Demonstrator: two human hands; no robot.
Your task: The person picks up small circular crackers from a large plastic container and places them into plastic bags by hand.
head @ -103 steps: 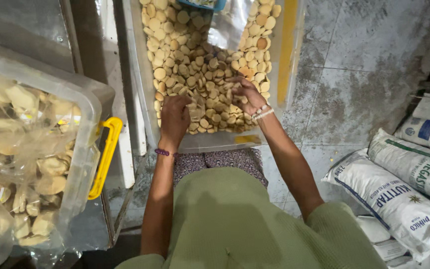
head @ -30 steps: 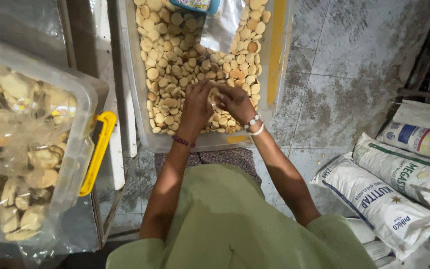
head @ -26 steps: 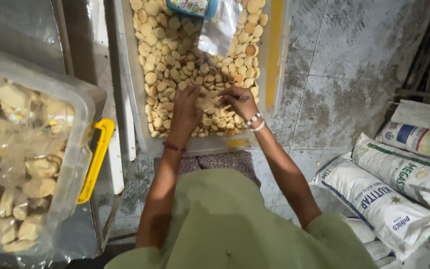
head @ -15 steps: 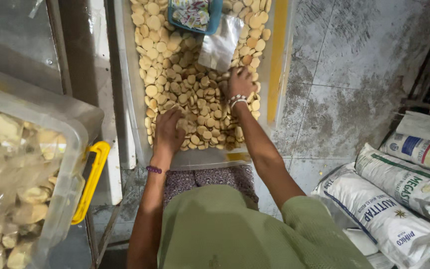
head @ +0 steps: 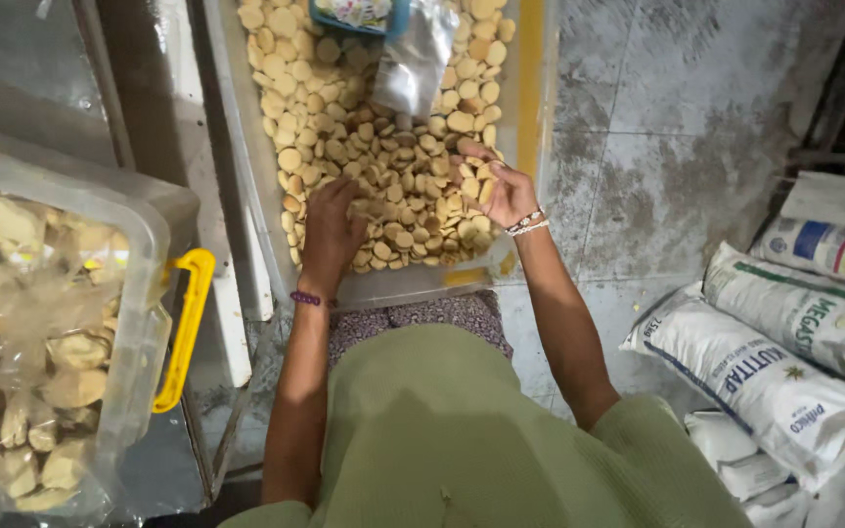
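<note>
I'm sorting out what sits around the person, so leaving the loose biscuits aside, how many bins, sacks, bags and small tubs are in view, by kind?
Clear bin with yellow handle: 1
Long clear tray of biscuits: 1
Printed white sacks: 3
Clear plastic bag: 1
Small blue tub: 1
Total: 7

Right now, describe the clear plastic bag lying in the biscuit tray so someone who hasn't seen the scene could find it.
Start at the long tray full of small round biscuits in front of the person. Look toward its far end, beyond the right hand, just below a blue container. The clear plastic bag lies flat on the biscuits there: the only shiny, greyish see-through sheet among tan rounds.
</note>
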